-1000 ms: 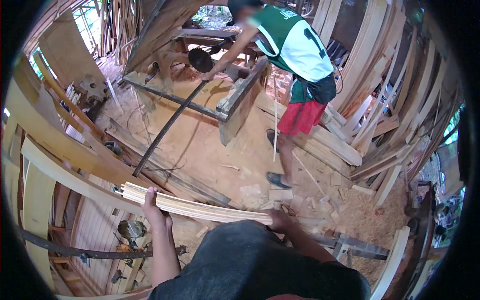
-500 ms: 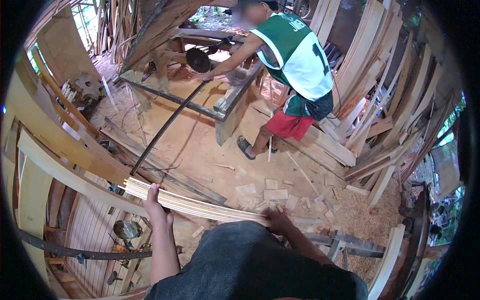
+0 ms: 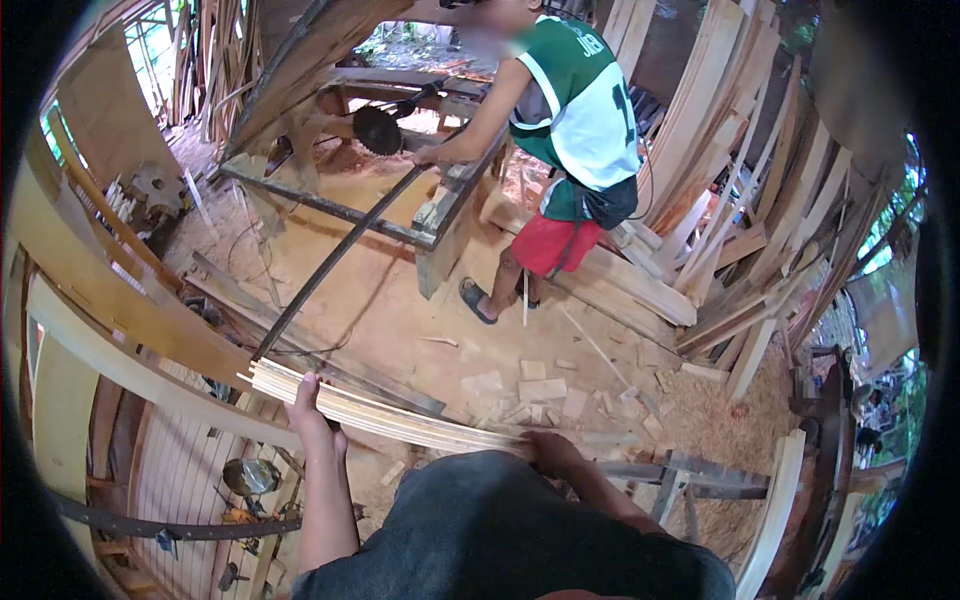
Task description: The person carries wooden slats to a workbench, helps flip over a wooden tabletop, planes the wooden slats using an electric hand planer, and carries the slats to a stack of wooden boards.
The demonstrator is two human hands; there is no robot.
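All around: tall boards point(image 3: 690, 110) are leaning in a thick row on the right, and daylight is peeking through gaps in the walls.
Floor point(image 3: 400, 310): it is wearing a coat of tan sawdust, and little wood bits point(image 3: 542, 389) are lying about on it.
Saw frame point(image 3: 310, 197): it is standing on the far side, and a round saw blade point(image 3: 378, 130) with teeth is showing by it.
Other person point(image 3: 590, 120): this helper is bending beside the frame, one arm stretching to the far end of a long dark bar point(image 3: 338, 260).
Sticks point(image 3: 400, 418): a bunch of thin, pale strips is resting across both hands, just in front of the dark shirt point(image 3: 480, 520).
Feel: the bunch is probably weighing little, being stiff but a bit bendy; it is looking dry, not slippery, though loose strips may be sliding apart or giving splinters.
Good hold: gripping near both ends, all the way around, is seeming best.
Left hand point(image 3: 313, 405): it is wrapping near the left end, thumb poking up.
Right hand point(image 3: 555, 452): it is closing on the other end, fingers mostly hiding.
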